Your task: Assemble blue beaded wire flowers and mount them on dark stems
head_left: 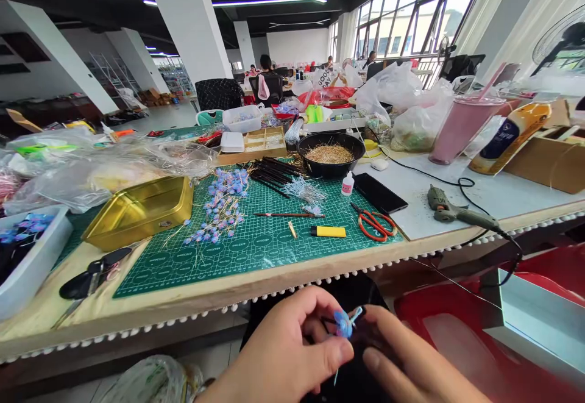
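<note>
Low in front of the table edge, my left hand point(292, 348) pinches a small blue-violet flower point(342, 325) between thumb and fingers. A pale blue strand point(356, 314) stands out at the flower's right side, and a thin thread end hangs below it. Close on the right is my right hand point(406, 354), its index fingertip bent in at the strand. Something dark and thin shows between the hands; its shape is mostly hidden. On the green cutting mat point(256, 253) lie a cluster of similar blue flowers point(222, 205) on wire stems and a bundle of pale stamens point(306, 189).
The mat also carries black sticks point(272, 174), a brush point(287, 214), a yellow lighter point(329, 231), red-handled scissors point(375, 225) and a phone point(379, 192). Around it are a gold tin point(137, 214), a black bowl point(331, 168), a glue gun point(457, 211) and a pink drink cup point(466, 128).
</note>
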`<state>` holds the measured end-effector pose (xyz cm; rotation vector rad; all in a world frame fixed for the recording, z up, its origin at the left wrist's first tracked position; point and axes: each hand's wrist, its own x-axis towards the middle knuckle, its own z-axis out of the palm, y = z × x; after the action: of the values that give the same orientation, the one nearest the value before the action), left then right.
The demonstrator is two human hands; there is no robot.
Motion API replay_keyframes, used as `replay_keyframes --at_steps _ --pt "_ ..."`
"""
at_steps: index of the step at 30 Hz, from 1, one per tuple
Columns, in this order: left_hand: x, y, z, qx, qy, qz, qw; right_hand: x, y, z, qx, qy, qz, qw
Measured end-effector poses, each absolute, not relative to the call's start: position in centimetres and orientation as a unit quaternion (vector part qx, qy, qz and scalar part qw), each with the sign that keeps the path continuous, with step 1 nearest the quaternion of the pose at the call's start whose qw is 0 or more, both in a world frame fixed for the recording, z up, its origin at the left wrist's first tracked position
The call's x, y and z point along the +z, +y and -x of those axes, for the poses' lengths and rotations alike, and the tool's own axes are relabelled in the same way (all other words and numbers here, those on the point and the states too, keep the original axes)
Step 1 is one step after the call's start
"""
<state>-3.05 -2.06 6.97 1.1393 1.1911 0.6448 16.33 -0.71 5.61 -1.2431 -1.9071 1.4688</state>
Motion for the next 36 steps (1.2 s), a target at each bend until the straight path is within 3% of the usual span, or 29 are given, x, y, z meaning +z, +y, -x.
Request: replay_keyframes --at_steps 5,12,23,28,36 --pt "7.3 -2.7 2.7 0.246 0.572 -0.616 0.483 6.0 -0.7 -16.5 0.539 -0.67 0.451 0.24" --pt "7.1 -2.8 2.7 0.212 0.574 -0.631 0.477 3.6 -1.3 -16.5 0.576 -0.64 0.449 0.238" --pt "7.0 -2.9 2.3 0.156 0.532 -0.764 0.33 4.0 -1.0 -16.2 0.577 -0.614 0.494 0.215" --pt "6.7 -2.9 2.5 0.158 0.524 -0.78 0.304 3.8 -0.6 -16.0 0.585 -0.609 0.501 0.189" --pt "7.5 -2.3 2.7 0.133 0.524 -0.782 0.309 3.7 -0.7 -16.0 0.636 -0.556 0.489 0.217"
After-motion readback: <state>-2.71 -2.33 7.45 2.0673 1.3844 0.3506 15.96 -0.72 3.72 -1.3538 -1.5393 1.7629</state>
